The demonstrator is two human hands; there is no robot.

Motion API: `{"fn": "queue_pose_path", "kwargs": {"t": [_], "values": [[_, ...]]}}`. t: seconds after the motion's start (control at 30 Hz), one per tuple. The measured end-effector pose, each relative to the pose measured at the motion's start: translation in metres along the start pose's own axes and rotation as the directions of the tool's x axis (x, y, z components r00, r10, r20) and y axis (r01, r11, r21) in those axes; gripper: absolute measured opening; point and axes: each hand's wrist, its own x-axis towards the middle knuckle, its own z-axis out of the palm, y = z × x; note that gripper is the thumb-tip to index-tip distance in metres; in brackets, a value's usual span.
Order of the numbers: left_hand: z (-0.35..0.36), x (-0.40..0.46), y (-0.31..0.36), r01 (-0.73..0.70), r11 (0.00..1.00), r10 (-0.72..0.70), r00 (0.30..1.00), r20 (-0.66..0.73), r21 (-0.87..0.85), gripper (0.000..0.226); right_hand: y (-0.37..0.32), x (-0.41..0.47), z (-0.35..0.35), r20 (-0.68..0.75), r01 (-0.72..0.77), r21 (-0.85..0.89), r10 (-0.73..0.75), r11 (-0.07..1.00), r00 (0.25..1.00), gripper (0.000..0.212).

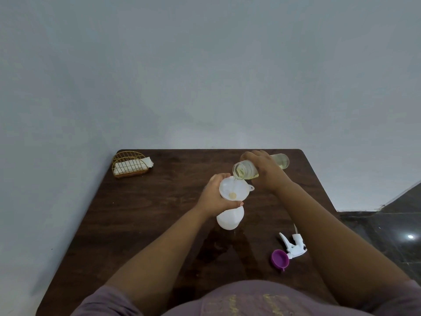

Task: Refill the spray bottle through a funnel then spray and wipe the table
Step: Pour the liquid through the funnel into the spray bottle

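Observation:
A white spray bottle (pixel 229 218) stands upright mid-table with a white funnel (pixel 234 187) seated in its neck. My left hand (pixel 215 197) grips the funnel and bottle neck from the left. My right hand (pixel 265 172) holds a clear refill bottle (pixel 245 171) tilted on its side, mouth over the funnel. A thin stream of pale yellow liquid runs from it into the funnel. The white trigger spray head (pixel 293 245) lies on the table at the right, detached from the bottle.
A purple cap (pixel 280 258) lies beside the spray head. A gold wire holder with white napkins (pixel 129 165) stands at the far left corner of the dark wooden table (pixel 136 224). A wet patch shows in front of the bottle. Wall behind; dark floor right.

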Motion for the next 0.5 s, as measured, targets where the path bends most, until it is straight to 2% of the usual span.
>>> {"fn": "queue_pose_path", "kwargs": {"t": [0.5], "values": [[-0.0002, -0.0008, 0.0011, -0.021, 1.0, 0.021, 1.0, -0.006, -0.006, 0.079, 0.0006, -0.0013, 0.0018, -0.023, 0.018, -0.016, -0.018, 1.0, 1.0, 0.043]]}}
